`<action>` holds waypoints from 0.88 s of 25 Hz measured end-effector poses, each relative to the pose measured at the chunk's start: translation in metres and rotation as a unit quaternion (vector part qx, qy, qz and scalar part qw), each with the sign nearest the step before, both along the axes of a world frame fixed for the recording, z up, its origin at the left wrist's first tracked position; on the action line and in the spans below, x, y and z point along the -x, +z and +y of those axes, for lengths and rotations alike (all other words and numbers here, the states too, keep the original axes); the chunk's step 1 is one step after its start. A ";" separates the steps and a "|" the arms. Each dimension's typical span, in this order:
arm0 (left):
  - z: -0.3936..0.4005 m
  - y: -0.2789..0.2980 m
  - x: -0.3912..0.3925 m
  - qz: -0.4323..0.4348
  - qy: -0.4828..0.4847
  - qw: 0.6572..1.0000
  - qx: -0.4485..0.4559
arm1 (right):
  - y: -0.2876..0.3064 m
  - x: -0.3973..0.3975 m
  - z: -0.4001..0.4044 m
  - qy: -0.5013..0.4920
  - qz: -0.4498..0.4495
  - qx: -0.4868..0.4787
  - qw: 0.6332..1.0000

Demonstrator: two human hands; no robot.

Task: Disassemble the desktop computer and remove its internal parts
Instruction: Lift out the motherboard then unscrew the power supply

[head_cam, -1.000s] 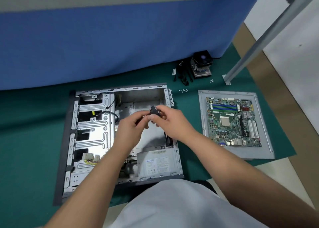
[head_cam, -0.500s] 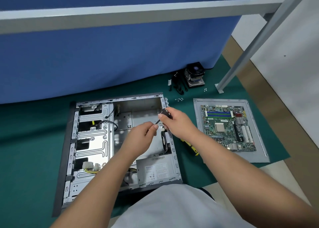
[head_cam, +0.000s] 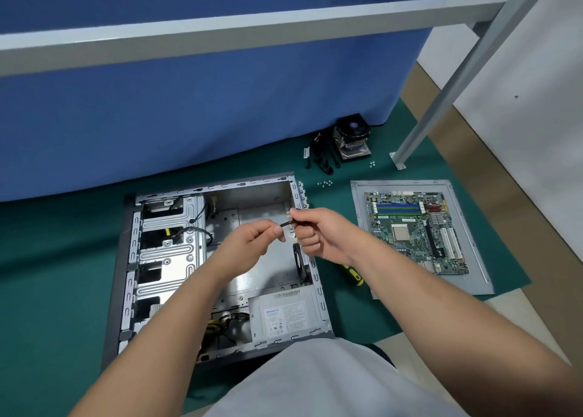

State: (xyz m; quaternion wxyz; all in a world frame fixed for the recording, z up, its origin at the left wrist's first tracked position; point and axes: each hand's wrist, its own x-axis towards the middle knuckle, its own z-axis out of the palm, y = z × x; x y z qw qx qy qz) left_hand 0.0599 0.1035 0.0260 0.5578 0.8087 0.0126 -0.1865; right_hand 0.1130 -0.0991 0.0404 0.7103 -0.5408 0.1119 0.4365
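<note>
An open grey computer case [head_cam: 164, 259] lies flat on a green mat. Above its bare middle, my left hand [head_cam: 249, 246] pinches one end of a thin black cable [head_cam: 285, 224] and my right hand [head_cam: 318, 230] grips the other end near the case's right wall. A silver power supply [head_cam: 284, 317] sits in the case's near right corner, with a black fan [head_cam: 299, 259] on the right wall. The green motherboard [head_cam: 416, 230] lies on a grey side panel [head_cam: 359, 214] to the right of the case.
A heatsink with fan [head_cam: 351, 139] and black cables [head_cam: 321, 158] lie by the blue partition [head_cam: 189, 101]. Small screws [head_cam: 325, 183] are scattered behind the case. A yellow-black screwdriver [head_cam: 355, 274] lies under my right forearm. A grey metal frame leg [head_cam: 441, 101] stands at the right.
Both hands have drawn apart and shifted right toward the case's right wall, stretching the black cable between them. The camera has tilted up slightly.
</note>
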 end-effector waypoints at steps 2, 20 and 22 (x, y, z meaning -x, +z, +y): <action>0.001 0.002 -0.004 0.035 0.004 0.998 0.043 | -0.001 0.004 0.003 -0.024 0.043 -0.038 0.998; 0.022 -0.021 -0.028 0.024 0.077 0.997 -0.004 | -0.012 -0.015 -0.041 -0.064 -0.126 0.183 0.973; 0.024 -0.027 -0.041 -0.006 0.123 0.992 0.006 | -0.004 -0.022 -0.050 0.019 -0.175 0.221 0.959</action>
